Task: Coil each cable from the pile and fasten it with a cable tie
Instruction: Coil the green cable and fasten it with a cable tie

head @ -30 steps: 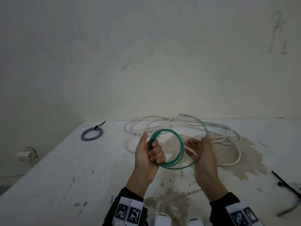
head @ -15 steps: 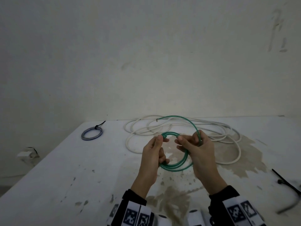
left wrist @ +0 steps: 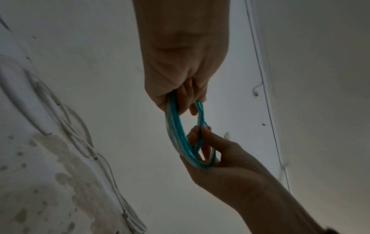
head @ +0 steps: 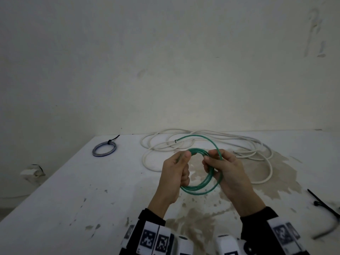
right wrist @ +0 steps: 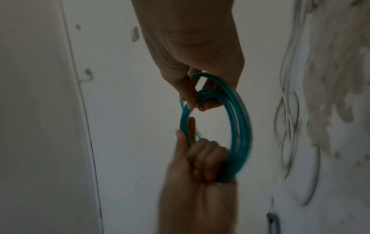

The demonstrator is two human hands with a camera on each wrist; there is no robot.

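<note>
2 hands gripping green cable coil, left hand, right hand

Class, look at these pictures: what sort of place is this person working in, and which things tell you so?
Probably a bare workroom or storeroom: a stained white table against a scuffed plain wall, with loose white cable piled on it.

The green cable is wound into a round ring of a few loops, held up above the table. One loose end curls up at 12 o'clock from the ring. The white cable lies in a big messy pile behind it. At 10 o'clock lies a small blue coil, already tied. Black cable ties lie at 4 o'clock.
</note>
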